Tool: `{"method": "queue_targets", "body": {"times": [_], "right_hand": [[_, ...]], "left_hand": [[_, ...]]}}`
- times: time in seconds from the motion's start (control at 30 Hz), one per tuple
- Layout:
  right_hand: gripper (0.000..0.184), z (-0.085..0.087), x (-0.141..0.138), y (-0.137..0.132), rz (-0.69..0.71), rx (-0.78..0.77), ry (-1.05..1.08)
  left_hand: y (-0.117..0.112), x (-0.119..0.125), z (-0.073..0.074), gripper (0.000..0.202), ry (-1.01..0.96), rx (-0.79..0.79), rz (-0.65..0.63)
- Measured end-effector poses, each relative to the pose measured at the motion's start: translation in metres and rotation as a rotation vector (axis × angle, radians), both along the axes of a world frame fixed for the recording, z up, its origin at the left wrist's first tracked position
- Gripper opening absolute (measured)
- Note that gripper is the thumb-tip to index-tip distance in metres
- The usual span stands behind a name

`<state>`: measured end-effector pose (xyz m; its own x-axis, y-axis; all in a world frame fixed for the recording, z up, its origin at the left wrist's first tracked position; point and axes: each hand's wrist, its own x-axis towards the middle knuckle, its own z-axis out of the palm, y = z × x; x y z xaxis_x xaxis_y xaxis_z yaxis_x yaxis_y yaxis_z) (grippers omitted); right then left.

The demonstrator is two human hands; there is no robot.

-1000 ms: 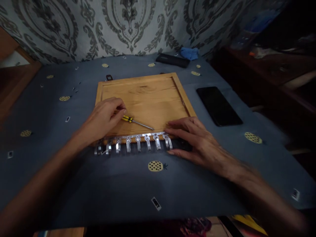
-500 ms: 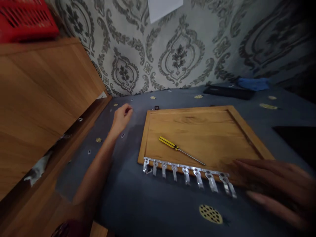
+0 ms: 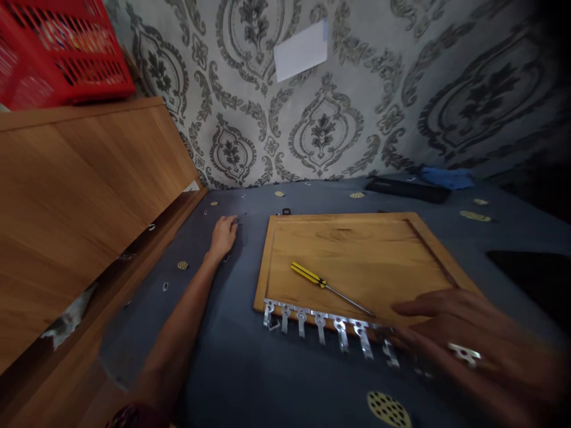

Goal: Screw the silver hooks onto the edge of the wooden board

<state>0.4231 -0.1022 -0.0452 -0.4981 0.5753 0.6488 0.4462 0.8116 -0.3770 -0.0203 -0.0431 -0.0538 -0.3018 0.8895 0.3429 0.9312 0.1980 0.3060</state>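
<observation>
My left hand (image 3: 223,236) rests on the dark cloth left of the board, its fingers bent together over a tiny dark item I cannot identify. In my right hand (image 3: 499,333), blurred at the board's lower right corner, a small shiny metal clip (image 3: 464,353) with holes shows between the fingers. That hand covers the right end of a row of similar metal clips (image 3: 320,324) lined along the near edge of the wooden board (image 3: 352,244). Across the board lies a screwdriver (image 3: 308,274) with a yellow and black handle.
A wooden cabinet (image 3: 89,196) borders the left side, with a red basket (image 3: 66,53) on top. At the back lie a long black case (image 3: 407,190) and a blue cloth (image 3: 446,177). A small black square piece (image 3: 286,211) sits behind the board.
My left hand has lowered its fingers onto the cloth. The right hand has moved left over the end of the clip row, and a metal clip now shows in it. The view has tilted up.
</observation>
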Motion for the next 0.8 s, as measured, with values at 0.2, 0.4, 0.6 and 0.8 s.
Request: {"method": "queue_targets", "body": {"times": [0.2,0.4,0.6,0.8], "right_hand": [[0.013,0.002,-0.013,-0.017,0.182,0.083,-0.027],[0.018,-0.006,-0.026,-0.043,0.229,0.149,0.028],[0.027,0.005,-0.037,-0.067,0.344,0.046,-0.074],[0.031,0.007,-0.033,-0.067,0.395,0.019,-0.243]], "left_hand": [[-0.004,0.01,-0.006,0.034,0.126,-0.066,-0.048],[-0.01,0.015,0.005,0.033,0.201,-0.131,-0.01],[-0.018,0.025,0.018,0.03,0.196,-0.217,0.026],[-0.02,0.018,0.023,0.019,0.128,-0.263,0.012]]}}
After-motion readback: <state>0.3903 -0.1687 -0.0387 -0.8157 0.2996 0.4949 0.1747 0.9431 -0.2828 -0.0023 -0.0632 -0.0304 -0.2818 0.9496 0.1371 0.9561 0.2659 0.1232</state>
